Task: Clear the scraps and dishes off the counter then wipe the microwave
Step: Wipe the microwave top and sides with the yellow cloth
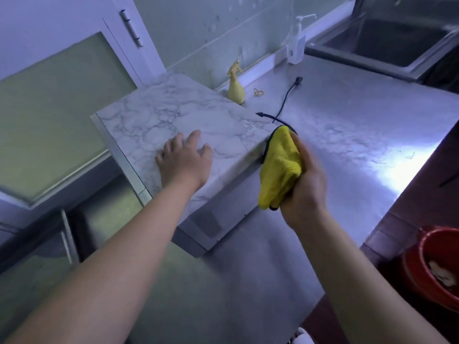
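Observation:
The microwave (159,115) has a marble-patterned top and stands on the steel counter (347,135) at the left. My left hand (185,161) lies flat on its top near the front edge, fingers spread, holding nothing. My right hand (301,184) grips a folded yellow cloth (279,167) and presses it against the microwave's right side wall. The microwave's black power cord (285,98) runs loose across the counter behind the cloth.
A yellow spray bottle (235,85) stands behind the microwave, with a rubber band (258,92) beside it. A white pump bottle (295,43) sits by the wall. The sink (387,38) is at far right. A red bin (432,264) with scraps stands below the counter's edge.

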Demonstrator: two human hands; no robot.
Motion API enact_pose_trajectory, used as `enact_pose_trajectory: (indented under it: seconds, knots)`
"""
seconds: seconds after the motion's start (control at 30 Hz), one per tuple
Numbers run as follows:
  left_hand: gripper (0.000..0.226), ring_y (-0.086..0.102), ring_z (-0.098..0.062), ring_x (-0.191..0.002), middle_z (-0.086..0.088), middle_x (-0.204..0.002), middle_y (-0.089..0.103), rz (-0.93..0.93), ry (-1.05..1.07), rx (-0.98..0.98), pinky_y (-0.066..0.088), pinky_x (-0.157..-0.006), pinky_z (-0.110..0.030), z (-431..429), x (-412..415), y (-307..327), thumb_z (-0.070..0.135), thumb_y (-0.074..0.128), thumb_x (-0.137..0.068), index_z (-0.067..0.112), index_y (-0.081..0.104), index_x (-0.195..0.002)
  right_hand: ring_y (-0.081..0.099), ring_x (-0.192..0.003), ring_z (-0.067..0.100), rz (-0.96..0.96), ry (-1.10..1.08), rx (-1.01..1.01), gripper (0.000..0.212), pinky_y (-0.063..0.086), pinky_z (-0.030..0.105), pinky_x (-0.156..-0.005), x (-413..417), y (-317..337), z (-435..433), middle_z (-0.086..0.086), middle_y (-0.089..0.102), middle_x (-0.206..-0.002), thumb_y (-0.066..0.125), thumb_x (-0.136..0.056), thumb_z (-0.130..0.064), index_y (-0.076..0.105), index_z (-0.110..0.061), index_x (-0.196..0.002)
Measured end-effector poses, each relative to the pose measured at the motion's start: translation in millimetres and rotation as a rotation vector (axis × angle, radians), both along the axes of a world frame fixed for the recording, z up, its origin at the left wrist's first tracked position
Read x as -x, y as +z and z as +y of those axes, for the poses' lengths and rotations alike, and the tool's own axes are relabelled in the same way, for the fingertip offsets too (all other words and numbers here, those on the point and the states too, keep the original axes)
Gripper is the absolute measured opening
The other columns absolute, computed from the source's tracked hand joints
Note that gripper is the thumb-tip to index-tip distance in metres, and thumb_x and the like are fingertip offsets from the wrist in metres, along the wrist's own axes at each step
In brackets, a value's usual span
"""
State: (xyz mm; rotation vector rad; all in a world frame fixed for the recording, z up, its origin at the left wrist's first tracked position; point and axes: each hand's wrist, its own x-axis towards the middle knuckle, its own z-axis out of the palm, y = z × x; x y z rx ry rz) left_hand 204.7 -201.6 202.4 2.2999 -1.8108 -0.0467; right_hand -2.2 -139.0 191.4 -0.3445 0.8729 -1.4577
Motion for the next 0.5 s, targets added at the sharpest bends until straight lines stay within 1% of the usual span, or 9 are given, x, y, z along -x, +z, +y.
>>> enact_pose_trajectory:
  seconds: [0.03,0.07,0.1,0.17,0.23,0.27,0.37,0.43,0.5]
  knots:
    - [0.052,0.021,-0.024,-0.147,-0.004,-0.160,0.028,0.003,-0.002,0.001,0.012,-0.118,-0.049,0,0,1,0.053,0.032,-0.098,0.040,0.034,-0.148,0.058,-0.122,0.014,0.160,-0.037,0.013,0.040,0.042,0.042,-0.110,-18,0,-2,-0.010,0.063,-0.129,0.043,-0.105,-0.028,0.054,-0.028,-0.144]
    - [0.052,0.020,-0.023,-0.147,-0.003,-0.161,0.027,0.005,-0.004,-0.001,0.011,-0.118,-0.049,0,-1,1,0.052,0.032,-0.098,0.040,0.034,-0.149,0.048,-0.133,0.008,0.292,-0.063,0.029,0.044,0.035,0.040,-0.117,-34,-2,-2,-0.014,0.053,-0.142,0.042,-0.106,-0.020,0.047,-0.034,-0.147]
    - [0.052,0.019,-0.023,-0.147,-0.003,-0.161,0.027,0.007,-0.004,-0.002,0.010,-0.118,-0.048,0,-1,1,0.052,0.032,-0.098,0.040,0.033,-0.149,0.037,-0.142,0.004,0.376,-0.073,0.051,0.049,0.028,0.039,-0.122,-48,-6,-2,-0.016,0.041,-0.153,0.041,-0.105,-0.015,0.042,-0.039,-0.149]
    - [0.052,0.018,-0.023,-0.147,-0.003,-0.161,0.025,0.007,-0.003,-0.002,0.009,-0.118,-0.049,-1,-1,0,0.051,0.032,-0.099,0.041,0.032,-0.149,0.023,-0.147,-0.005,0.430,-0.123,0.083,0.051,0.018,0.038,-0.126,-67,-16,-2,-0.022,0.027,-0.160,0.042,-0.104,-0.019,0.040,-0.048,-0.146]
    - [0.052,0.017,-0.023,-0.148,-0.003,-0.161,0.024,0.007,0.000,0.000,0.008,-0.118,-0.049,-1,-1,-1,0.052,0.031,-0.098,0.042,0.031,-0.149,0.023,-0.143,-0.013,0.376,-0.187,0.100,0.049,0.019,0.036,-0.125,-76,-29,-5,-0.029,0.031,-0.156,0.043,-0.099,-0.025,0.047,-0.052,-0.140]
    - [0.052,0.016,-0.023,-0.148,-0.003,-0.162,0.024,0.006,-0.001,0.001,0.008,-0.118,-0.049,-1,-1,-1,0.052,0.031,-0.098,0.042,0.031,-0.150,0.026,-0.143,-0.013,0.378,-0.209,0.118,0.051,0.022,0.037,-0.125,-78,-35,-6,-0.030,0.034,-0.153,0.043,-0.098,-0.023,0.049,-0.052,-0.139]
    - [0.051,0.016,-0.023,-0.148,-0.004,-0.162,0.023,-0.002,-0.006,0.000,0.007,-0.118,-0.049,0,-1,-2,0.051,0.030,-0.099,0.041,0.030,-0.149,0.039,-0.141,0.000,0.472,-0.274,0.157,0.053,0.034,0.044,-0.119,-79,-49,-7,-0.026,0.046,-0.147,0.052,-0.098,-0.019,0.047,-0.042,-0.145]
    - [0.051,0.016,-0.023,-0.148,-0.003,-0.162,0.023,-0.001,-0.004,0.001,0.007,-0.118,-0.049,1,0,-2,0.051,0.031,-0.098,0.042,0.031,-0.148,0.041,-0.138,0.002,0.581,-0.339,0.144,0.058,0.037,0.045,-0.116,-75,-56,-10,-0.022,0.049,-0.145,0.062,-0.094,-0.028,0.044,-0.037,-0.148]
    - [0.051,0.015,-0.023,-0.148,-0.003,-0.162,0.023,0.000,-0.001,0.000,0.007,-0.118,-0.049,1,0,-2,0.051,0.030,-0.098,0.042,0.030,-0.148,0.035,-0.137,0.000,0.803,-0.374,0.125,0.060,0.032,0.046,-0.117,-73,-59,-15,-0.017,0.044,-0.147,0.063,-0.089,-0.040,0.045,-0.037,-0.146]
